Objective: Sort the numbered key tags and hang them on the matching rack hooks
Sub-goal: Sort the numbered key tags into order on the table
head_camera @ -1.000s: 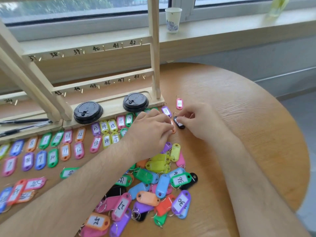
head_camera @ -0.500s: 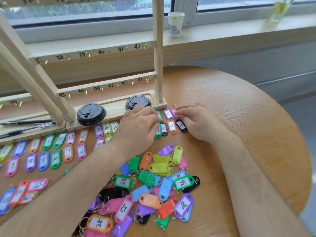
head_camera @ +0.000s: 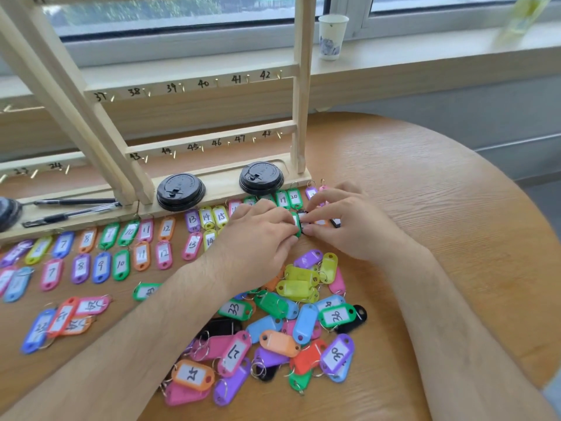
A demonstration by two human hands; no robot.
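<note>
Between our two hands lies a small black oblong plastic key tag (head_camera: 302,220) with a white paper label, flat on the table just in front of the rack's base. Our right hand (head_camera: 349,226) pinches it with curled thumb and forefinger. Our left hand (head_camera: 258,238) is knuckles-up, its curled fingertips meeting a green plastic tag (head_camera: 295,220) that touches the black one; we cannot tell whether they grip it.

To the left, two neat rows of glossy rounded tags (head_camera: 166,229) in pink, orange, green, blue and purple run along the base, their labels hand-numbered in ascending order. Nearer to us sits a loose heap of unsorted tags (head_camera: 305,323), overlapping at all angles, thin steel split rings showing among them.

Behind the rows stands the pale, smooth wooden rack (head_camera: 300,86), its flat rails inked 37 to 48 above small brass hooks (head_camera: 280,73). Two round, ridged black plastic cup lids (head_camera: 180,191) rest in its shallow base tray, with slim black pens (head_camera: 73,202) further left. Everything sits on a round table (head_camera: 440,192) with a wood-grain surface. A white paper cup (head_camera: 332,36) stands on the windowsill beyond.
</note>
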